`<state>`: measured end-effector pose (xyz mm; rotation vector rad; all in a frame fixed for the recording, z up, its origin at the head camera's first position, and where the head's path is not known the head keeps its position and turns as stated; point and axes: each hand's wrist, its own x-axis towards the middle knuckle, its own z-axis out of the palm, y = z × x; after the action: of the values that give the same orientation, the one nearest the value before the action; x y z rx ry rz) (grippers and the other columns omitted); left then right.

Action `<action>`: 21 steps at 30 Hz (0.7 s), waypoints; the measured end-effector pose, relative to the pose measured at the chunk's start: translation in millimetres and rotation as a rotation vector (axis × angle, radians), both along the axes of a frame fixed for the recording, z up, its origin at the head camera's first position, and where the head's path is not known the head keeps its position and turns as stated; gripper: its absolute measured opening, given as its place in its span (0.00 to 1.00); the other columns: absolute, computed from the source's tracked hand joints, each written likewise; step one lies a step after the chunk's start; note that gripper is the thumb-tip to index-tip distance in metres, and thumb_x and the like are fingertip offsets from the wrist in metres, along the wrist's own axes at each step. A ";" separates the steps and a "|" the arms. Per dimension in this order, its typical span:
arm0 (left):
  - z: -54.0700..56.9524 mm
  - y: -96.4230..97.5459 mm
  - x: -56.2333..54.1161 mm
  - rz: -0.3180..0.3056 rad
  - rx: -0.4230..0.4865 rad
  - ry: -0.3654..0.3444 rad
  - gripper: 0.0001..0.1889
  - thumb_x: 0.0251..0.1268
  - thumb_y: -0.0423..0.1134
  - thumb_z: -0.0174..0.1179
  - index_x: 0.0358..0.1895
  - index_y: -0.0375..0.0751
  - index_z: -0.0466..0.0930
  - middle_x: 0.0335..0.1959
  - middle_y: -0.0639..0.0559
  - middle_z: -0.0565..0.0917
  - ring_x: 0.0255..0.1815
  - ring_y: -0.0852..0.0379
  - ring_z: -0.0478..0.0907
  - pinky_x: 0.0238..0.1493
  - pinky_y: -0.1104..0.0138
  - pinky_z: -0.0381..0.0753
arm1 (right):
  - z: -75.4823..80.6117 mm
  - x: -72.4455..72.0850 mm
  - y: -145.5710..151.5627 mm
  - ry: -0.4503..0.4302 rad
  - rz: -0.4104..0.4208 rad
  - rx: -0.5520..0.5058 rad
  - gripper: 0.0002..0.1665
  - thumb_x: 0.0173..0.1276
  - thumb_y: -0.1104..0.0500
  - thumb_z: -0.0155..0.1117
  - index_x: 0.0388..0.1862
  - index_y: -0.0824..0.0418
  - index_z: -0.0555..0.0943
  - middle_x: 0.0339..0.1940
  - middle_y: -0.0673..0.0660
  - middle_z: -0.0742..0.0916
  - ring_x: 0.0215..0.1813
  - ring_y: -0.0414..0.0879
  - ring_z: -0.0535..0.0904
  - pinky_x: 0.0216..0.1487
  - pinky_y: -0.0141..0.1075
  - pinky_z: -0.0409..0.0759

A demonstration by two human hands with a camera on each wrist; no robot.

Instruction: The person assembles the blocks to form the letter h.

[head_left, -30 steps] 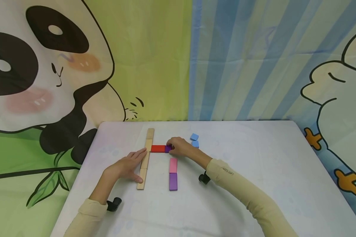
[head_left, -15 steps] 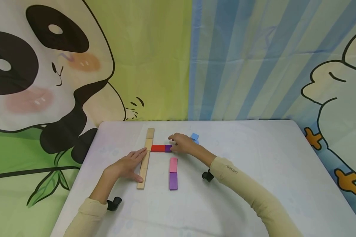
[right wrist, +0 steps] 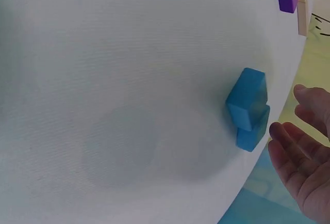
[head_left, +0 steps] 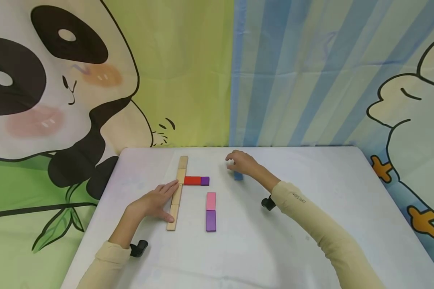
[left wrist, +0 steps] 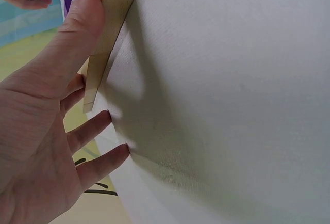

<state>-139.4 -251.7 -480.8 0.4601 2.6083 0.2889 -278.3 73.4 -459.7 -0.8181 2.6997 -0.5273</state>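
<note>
My left hand point(head_left: 152, 204) rests along a row of plain wooden blocks point(head_left: 181, 175), fingers fairly straight and spread. In the left wrist view its thumb point(left wrist: 86, 7) lies against the side of the wood. A red block point(head_left: 193, 180) juts right from the row, with a small purple block point(head_left: 205, 181) at its end. My right hand point(head_left: 243, 162) hovers with loosely bent fingers over two small blue blocks and holds nothing. The right wrist view shows the nearer blue block point(right wrist: 248, 97) overlapping the other blue block point(right wrist: 253, 133); the fingertips are just beyond them.
A pink block point(head_left: 211, 201) and a longer purple block point(head_left: 211, 221) lie end to end between the arms. Everything lies on a white table point(head_left: 311, 241), with a cartoon-printed curtain point(head_left: 188, 80) behind its far edge. A black wrist camera point(head_left: 139, 249) sits by the left wrist.
My right hand has let go of the small purple block at the red block's end and moved right and away to the blue blocks. The left hand has stayed in place.
</note>
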 end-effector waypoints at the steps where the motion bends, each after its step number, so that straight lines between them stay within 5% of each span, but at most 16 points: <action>1: -0.1 -0.1 -0.2 0.002 0.000 -0.002 0.66 0.37 0.65 0.72 0.79 0.43 0.42 0.81 0.49 0.44 0.77 0.39 0.52 0.68 0.40 0.65 | -1.2 -0.7 1.4 -0.006 -0.001 -0.001 0.22 0.68 0.58 0.64 0.59 0.63 0.80 0.55 0.61 0.83 0.49 0.51 0.84 0.51 0.43 0.82; 21: 2.6 0.0 2.3 0.001 0.032 -0.008 0.64 0.40 0.61 0.73 0.79 0.42 0.42 0.81 0.49 0.43 0.77 0.39 0.50 0.69 0.38 0.61 | -19.1 -12.4 19.0 0.035 -0.072 0.129 0.22 0.67 0.55 0.65 0.57 0.65 0.80 0.52 0.61 0.84 0.54 0.55 0.80 0.55 0.46 0.80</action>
<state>-137.1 -251.7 -478.2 0.4681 2.5993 0.3326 -290.7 92.4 -478.8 -0.7053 2.7703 -0.3528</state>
